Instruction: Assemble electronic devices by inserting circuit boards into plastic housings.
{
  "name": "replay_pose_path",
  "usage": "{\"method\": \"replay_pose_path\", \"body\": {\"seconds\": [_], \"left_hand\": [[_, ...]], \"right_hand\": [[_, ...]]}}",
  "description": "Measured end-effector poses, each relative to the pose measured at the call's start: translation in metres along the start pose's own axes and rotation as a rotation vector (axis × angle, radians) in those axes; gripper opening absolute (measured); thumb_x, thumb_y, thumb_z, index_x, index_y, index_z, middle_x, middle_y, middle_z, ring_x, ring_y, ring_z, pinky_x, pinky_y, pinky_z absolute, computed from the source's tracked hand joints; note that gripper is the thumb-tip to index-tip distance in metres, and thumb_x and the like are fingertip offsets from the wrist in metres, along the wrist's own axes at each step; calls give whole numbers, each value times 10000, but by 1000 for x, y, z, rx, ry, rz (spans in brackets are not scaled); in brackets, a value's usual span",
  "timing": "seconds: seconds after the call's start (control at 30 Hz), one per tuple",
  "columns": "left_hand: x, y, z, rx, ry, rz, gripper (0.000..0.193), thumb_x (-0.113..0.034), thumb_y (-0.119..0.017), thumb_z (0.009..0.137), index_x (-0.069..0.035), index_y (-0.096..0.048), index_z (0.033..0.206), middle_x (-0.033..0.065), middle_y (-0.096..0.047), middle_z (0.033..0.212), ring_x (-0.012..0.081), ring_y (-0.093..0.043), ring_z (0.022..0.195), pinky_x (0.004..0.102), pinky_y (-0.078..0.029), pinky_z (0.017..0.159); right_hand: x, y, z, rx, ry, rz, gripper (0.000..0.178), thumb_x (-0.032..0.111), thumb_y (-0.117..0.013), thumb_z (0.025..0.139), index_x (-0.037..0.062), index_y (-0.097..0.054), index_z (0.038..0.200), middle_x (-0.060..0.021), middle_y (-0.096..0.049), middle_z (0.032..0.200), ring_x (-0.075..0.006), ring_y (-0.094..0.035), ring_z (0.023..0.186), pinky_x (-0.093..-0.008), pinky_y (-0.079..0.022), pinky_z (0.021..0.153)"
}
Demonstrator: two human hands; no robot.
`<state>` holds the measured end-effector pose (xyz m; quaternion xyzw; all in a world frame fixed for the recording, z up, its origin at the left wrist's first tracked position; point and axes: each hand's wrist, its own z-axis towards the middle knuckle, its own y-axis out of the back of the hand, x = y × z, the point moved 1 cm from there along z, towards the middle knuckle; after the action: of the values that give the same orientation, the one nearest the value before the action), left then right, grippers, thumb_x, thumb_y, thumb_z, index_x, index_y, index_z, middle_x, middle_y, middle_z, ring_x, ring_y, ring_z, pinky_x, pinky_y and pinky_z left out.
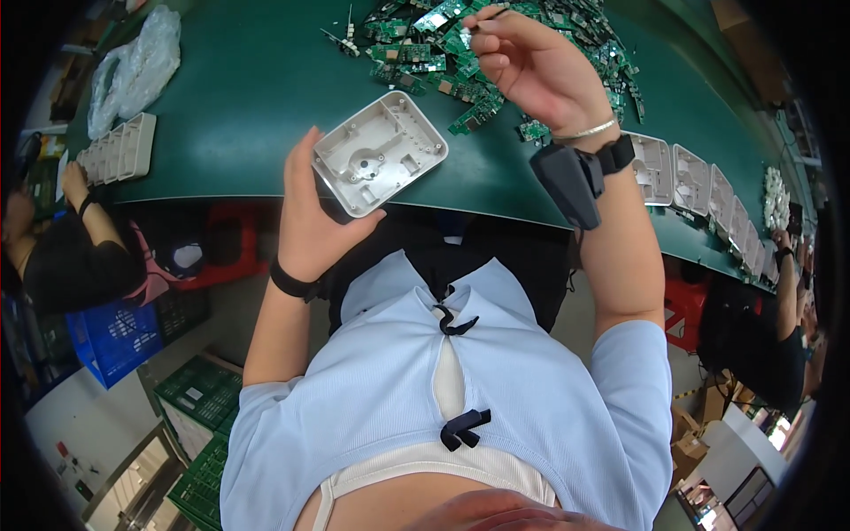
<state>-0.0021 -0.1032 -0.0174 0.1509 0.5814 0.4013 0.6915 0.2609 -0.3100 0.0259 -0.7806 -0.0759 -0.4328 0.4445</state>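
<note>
A pale grey plastic housing, open side up, is tilted at the near edge of the green table. My left hand grips it along its left side and near corner, with the thumb at the lower rim. Screw posts and a round hole show inside it; no circuit board sits in it. My right hand is raised over a heap of green circuit boards, thumb and fingers pinched together. Something small and dark shows at its fingertips, too small to name. A black device is strapped to my right wrist.
Similar housings stand in a row at the left; another row curves along the right. A clear plastic bag lies far left. Co-workers sit on both sides. Small white parts are piled far right. Green crates stand lower left.
</note>
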Motion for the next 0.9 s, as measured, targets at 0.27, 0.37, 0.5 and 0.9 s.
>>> {"method": "replay_pose_path", "body": {"seconds": [0.27, 0.37, 0.5, 0.9], "left_hand": [[-13, -2, -2, -72, -33, 20, 1184, -182, -976, 634, 0, -312, 1597, 276, -384, 1587, 452, -424, 1463, 490, -369, 1211], [-21, 0, -1, -36, -107, 70, 1174, -222, -987, 633, 8, -333, 1582, 287, -368, 1602, 461, -393, 1495, 494, -345, 1227], [-16, -10, -5, -69, -113, -102, 1166, -245, -997, 627, 5, -358, 1569, 272, -403, 1580, 452, -426, 1467, 498, -363, 1212], [-29, -12, -10, 6, -120, -98, 1241, -176, -1005, 630, -22, -278, 1624, 191, -380, 1626, 314, -485, 1443, 433, -414, 1195]], "right_hand": [[-40, -24, -56, -8, 260, 92, 140, 116, -602, 1085, 10, -672, 1144, -168, -719, 1193, -205, -743, 992, -268, -633, 855], [-66, -29, -75, -129, 299, 9, 112, 62, -680, 1034, -5, -711, 1118, -157, -725, 1197, -217, -735, 984, -281, -613, 850], [-99, -25, -89, -157, 695, -807, 134, -14, -748, 946, -9, -757, 1080, -138, -758, 1150, -239, -741, 942, -317, -586, 833], [-122, -47, -91, -25, 845, -1235, 196, -40, -792, 818, 40, -761, 994, -89, -769, 987, -288, -731, 889, -361, -534, 774]]}}
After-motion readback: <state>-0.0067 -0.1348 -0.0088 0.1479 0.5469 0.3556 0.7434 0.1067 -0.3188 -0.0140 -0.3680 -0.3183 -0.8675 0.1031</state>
